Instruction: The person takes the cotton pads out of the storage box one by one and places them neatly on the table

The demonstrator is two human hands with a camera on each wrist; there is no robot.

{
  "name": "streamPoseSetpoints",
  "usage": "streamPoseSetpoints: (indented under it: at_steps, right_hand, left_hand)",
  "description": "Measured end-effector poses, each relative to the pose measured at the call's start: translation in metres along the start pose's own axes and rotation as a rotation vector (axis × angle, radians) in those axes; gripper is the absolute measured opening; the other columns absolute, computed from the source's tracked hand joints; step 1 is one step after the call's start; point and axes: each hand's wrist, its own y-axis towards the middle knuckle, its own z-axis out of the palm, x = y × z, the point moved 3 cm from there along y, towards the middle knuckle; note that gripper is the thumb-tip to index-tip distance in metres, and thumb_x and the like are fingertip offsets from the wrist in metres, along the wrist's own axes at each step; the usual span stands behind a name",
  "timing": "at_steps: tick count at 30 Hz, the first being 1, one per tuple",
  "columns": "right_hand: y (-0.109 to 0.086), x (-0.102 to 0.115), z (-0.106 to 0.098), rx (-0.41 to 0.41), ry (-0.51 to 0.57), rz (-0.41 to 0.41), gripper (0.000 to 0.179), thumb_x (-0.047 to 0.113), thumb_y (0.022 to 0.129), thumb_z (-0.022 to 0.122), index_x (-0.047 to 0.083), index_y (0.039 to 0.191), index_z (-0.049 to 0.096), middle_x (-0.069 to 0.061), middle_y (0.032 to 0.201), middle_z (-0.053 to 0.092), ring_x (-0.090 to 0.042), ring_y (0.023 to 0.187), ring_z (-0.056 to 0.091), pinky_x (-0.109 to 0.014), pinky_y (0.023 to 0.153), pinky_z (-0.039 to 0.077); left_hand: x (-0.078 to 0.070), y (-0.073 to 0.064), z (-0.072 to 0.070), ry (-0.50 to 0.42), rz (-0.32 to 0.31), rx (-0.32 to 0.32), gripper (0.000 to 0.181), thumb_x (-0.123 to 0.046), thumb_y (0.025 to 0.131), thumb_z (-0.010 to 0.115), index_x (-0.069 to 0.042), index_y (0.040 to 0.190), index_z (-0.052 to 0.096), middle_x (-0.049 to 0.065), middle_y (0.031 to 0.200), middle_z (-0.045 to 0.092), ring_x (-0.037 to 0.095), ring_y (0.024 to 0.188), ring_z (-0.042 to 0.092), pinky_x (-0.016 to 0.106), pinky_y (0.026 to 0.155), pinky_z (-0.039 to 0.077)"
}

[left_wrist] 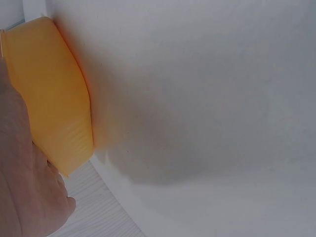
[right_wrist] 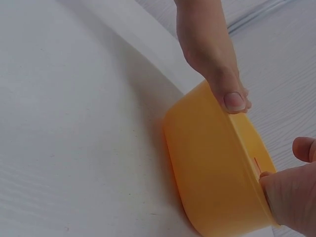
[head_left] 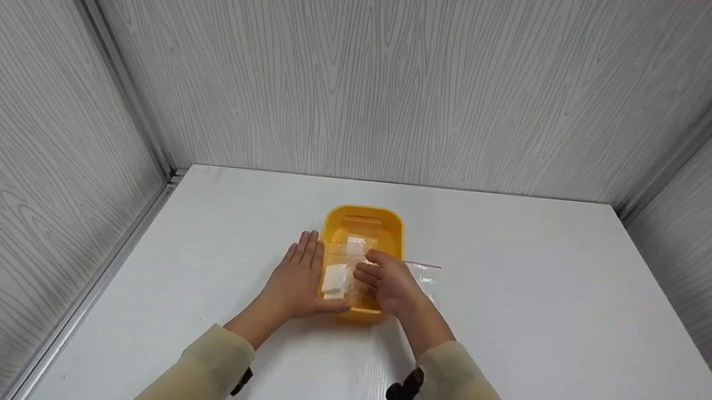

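Observation:
A yellow plastic bin (head_left: 364,212) stands on the white table, holding clear zip bags (head_left: 351,251) and white pieces (head_left: 335,279). My left hand (head_left: 297,285) lies along the bin's left side with straight fingers, its thumb across the near rim. Over the right part of the bin, my right hand (head_left: 390,287) has its fingers bent slightly inward above the bags, the thumb apart from them in the right wrist view. A clear bag with a red zip line (head_left: 424,266) shows beyond the right rim, partly hidden by that hand.
The white table (head_left: 528,292) spreads around the bin. Grey wood-grain panels (head_left: 366,85) rise behind it and at both sides, with a metal rail (head_left: 91,280) along the left edge. Dark wrist straps (head_left: 404,391) show at the sleeves.

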Motion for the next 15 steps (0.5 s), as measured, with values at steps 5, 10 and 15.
streamPoseSetpoints:
  at_steps: [5,10,15]
  right_hand:
    - [0.0002,0.0015,0.0003,0.003,-0.013,0.020,0.049,0.028,0.102,0.051,0.001,0.142,0.044,-0.020,0.141,0.056,-0.026,0.112,0.062,-0.037,0.101,0.051]
    - [0.0021,0.0014,0.0037,-0.002,-0.006,0.024,0.050,0.024,0.103,0.050,-0.003,0.145,0.041,-0.023,0.139,0.056,-0.032,0.119,0.062,-0.039,0.102,0.051]
    - [0.0059,-0.0002,0.0086,-0.019,-0.074,0.003,0.045,0.019,0.101,0.051,-0.003,0.140,0.046,-0.017,0.118,0.062,-0.022,0.095,0.063,-0.035,0.092,0.055]
  left_hand:
    - [0.0002,0.0007,0.0003,0.009,-0.004,0.015,0.131,-0.089,0.075,0.049,0.006,0.157,0.011,0.024,0.166,0.002,0.036,0.154,-0.001,0.048,0.125,0.009]
    - [0.0007,0.0000,-0.0004,0.015,-0.010,0.025,0.132,-0.090,0.074,0.047,0.005,0.157,0.011,0.023,0.166,0.001,0.035,0.154,-0.001,0.048,0.124,0.010]
    - [0.0007,-0.0008,-0.0011,0.013,-0.017,0.024,0.133,-0.092,0.073,0.045,0.005,0.157,0.011,0.022,0.166,0.001,0.035,0.154,0.000,0.047,0.125,0.010]
